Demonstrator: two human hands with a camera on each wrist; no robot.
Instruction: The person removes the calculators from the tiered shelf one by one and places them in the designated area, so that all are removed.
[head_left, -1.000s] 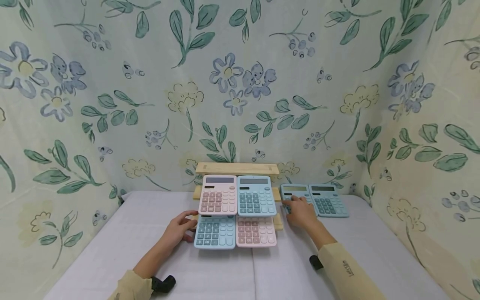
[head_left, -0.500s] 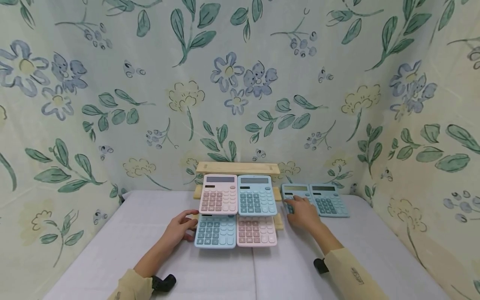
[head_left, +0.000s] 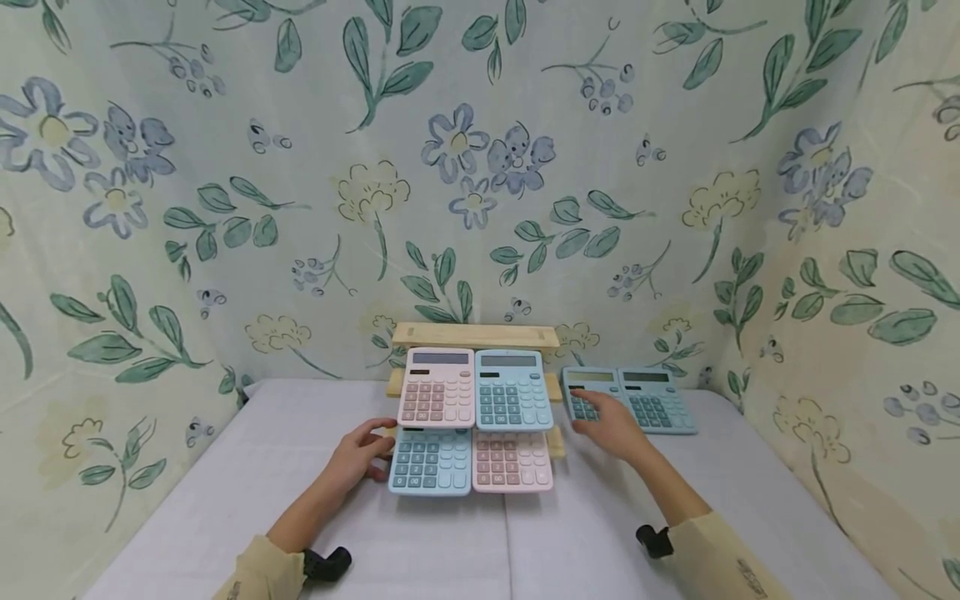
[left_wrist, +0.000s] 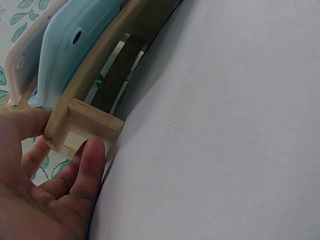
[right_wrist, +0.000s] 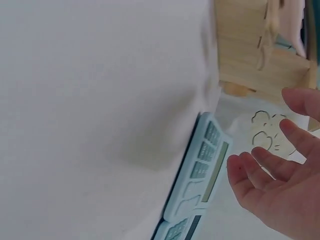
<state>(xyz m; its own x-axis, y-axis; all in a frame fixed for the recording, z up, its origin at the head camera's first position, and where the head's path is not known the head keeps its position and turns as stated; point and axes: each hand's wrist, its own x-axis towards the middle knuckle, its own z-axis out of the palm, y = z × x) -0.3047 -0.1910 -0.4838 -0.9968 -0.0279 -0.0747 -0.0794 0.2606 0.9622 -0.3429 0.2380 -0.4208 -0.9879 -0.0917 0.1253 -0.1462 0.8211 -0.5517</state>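
A tiered wooden rack [head_left: 476, 335] stands mid-table and bears calculators in two rows. On the upper row are a pink calculator [head_left: 437, 388] and a blue calculator [head_left: 513, 389]; below sit another blue one and a pink one. My left hand [head_left: 358, 457] holds the rack's left end, with thumb and fingers around the wood [left_wrist: 95, 117] in the left wrist view. My right hand [head_left: 613, 429] hovers with loosely bent fingers over a blue calculator [head_left: 591, 377] lying on the table. In the right wrist view a gap shows between the fingertips and that calculator [right_wrist: 200, 170].
A second blue calculator [head_left: 660, 402] lies against the right side of the first. White cloth [head_left: 315, 421] covers the table, with a seam down its middle. Floral curtain [head_left: 480, 167] hangs behind and at the sides.
My right hand has drawn back slightly toward the right and lifted off the left blue calculator on the table. The left hand and the rack have stayed in place.
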